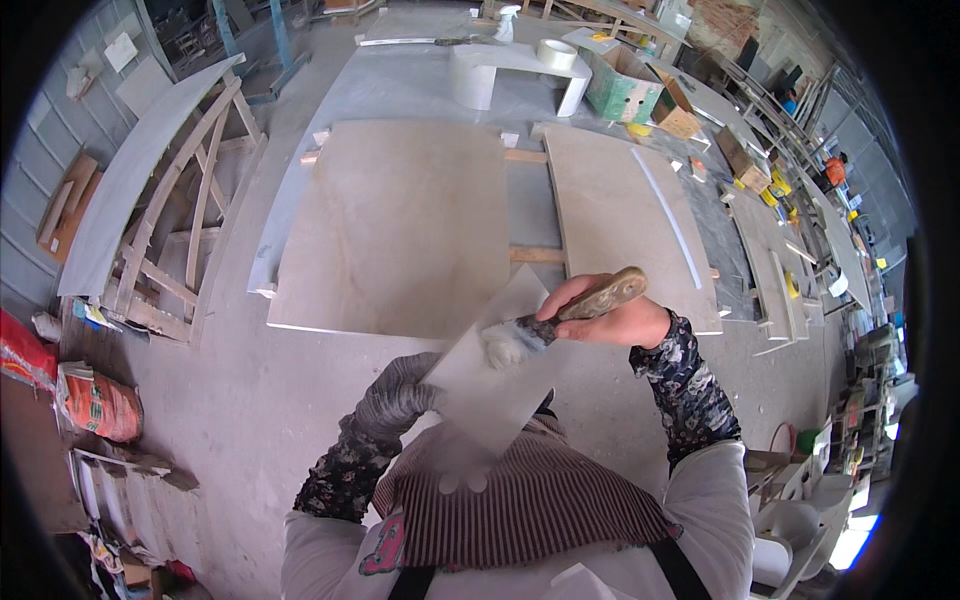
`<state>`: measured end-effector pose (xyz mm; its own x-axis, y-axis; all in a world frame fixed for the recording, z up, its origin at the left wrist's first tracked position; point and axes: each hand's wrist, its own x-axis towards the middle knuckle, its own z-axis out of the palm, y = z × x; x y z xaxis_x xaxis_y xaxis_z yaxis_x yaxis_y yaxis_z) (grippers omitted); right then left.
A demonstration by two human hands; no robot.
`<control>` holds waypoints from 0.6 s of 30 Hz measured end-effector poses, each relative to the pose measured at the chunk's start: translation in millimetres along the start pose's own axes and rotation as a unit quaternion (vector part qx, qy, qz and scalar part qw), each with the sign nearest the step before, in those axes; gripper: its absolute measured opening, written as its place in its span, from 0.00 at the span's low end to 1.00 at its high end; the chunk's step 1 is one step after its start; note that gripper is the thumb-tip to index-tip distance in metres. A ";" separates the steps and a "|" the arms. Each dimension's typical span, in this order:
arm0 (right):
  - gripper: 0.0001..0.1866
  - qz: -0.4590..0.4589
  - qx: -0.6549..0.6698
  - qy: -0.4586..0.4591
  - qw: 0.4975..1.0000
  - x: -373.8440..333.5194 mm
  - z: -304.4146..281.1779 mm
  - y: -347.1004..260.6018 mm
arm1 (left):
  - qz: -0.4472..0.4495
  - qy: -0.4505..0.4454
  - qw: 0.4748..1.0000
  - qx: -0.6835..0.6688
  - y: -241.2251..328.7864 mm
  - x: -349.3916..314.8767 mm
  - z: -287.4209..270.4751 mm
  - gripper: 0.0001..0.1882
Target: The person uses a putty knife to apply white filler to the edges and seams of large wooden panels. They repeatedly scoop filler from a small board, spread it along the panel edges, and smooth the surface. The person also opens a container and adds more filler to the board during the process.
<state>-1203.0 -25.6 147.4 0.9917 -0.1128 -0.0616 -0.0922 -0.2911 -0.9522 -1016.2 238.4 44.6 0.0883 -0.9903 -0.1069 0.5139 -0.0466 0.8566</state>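
My left hand point(400, 388), in a grey knitted glove, grips the left edge of a thin pale rectangular board point(485, 405) in front of my striped apron. The board is tilted, and a lump of white paste point(503, 348) sits on its upper part. My bare right hand point(612, 322) is closed round a putty knife point(618, 290) with a worn wooden handle. The knife's blade end meets the paste, and much of the blade is hidden. Beyond my hands lie a large beige slab point(400, 225) and, to its right, a narrower slab point(605, 200).
Wooden bars point(535, 255) show between the slabs. On the far grey surface are a bench-shaped white piece point(478, 80), a tape roll point(557, 54), a spray bottle point(506, 25) and a green carton point(622, 88). A wooden rack point(205, 190) stands left, above an orange sack point(100, 405).
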 end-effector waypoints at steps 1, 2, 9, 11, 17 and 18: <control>0.13 0.004 -0.005 -0.023 1.000 3.8 3.3 -5.3 | -0.005 0.016 1.000 -0.004 -1.2 1.7 0.3 0.32; 0.13 -0.039 -0.058 -0.046 0.996 8.4 8.4 -9.3 | -0.007 0.027 0.999 -0.016 -2.2 4.2 0.2 0.32; 0.15 -0.168 -0.174 0.129 0.962 -7.5 53.5 -12.4 | 0.028 0.102 0.985 -0.134 -8.3 7.3 3.6 0.36; 0.19 -0.191 -0.146 0.154 0.958 -5.1 63.5 1.2 | 0.036 0.115 0.981 -0.149 -8.5 6.8 5.4 0.36; 0.24 -0.203 -0.155 0.150 0.955 -19.2 67.2 20.9 | 0.058 0.120 0.976 -0.174 -8.3 5.2 9.0 0.35; 0.24 -0.198 -0.114 0.155 0.961 -22.6 69.4 22.0 | 0.058 0.120 0.975 -0.177 -7.8 6.1 9.7 0.35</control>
<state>-1221.2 36.5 107.0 0.8818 -0.2179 0.4182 0.2346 -0.5667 -0.7899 -1028.0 231.5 42.2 0.3390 -0.9249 -0.1720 0.7476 0.1539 0.6461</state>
